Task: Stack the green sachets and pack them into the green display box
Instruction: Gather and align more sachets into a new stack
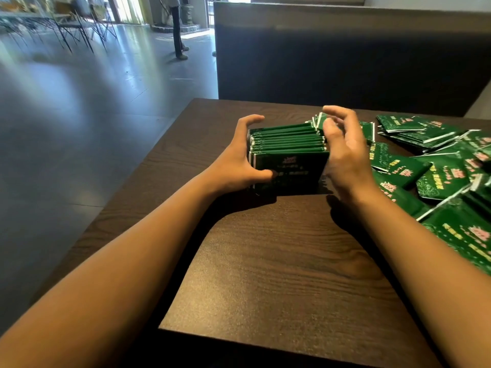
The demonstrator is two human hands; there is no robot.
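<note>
— Floor on the far left, grey and glossy, with wire-legged chairs at the back and someone's legs standing near a doorway. Anything closer?

— Dark wood table, with both bare forearms reaching over it. Left hand sits at the left end of the stack.

— How are its fingers?

— Curled into a wide C. The thumb presses the near face of the stack, the fingers arch over the far top corner. It grips that end.

— And the stack itself?

— Green sachets standing on edge, packed face to face, resting on the table between the two hands. White seam edges show along the top.

— Right hand?

— At the stack's right end, palm turned toward it. Fingers are spread and loosely bent, the tips raised above the sachets. The thumb side and palm seem to touch the end, but the fingers look blurred, so I cannot tell whether it truly holds anything.

— Further right?

— Loose sachets lie scattered flat and overlapping across the table's right side, some with pink print showing. A few more stand just behind the right hand.

— Behind it all?

— Dark bench back across the table's far edge.

— The box?

— I cannot make one out.
</note>
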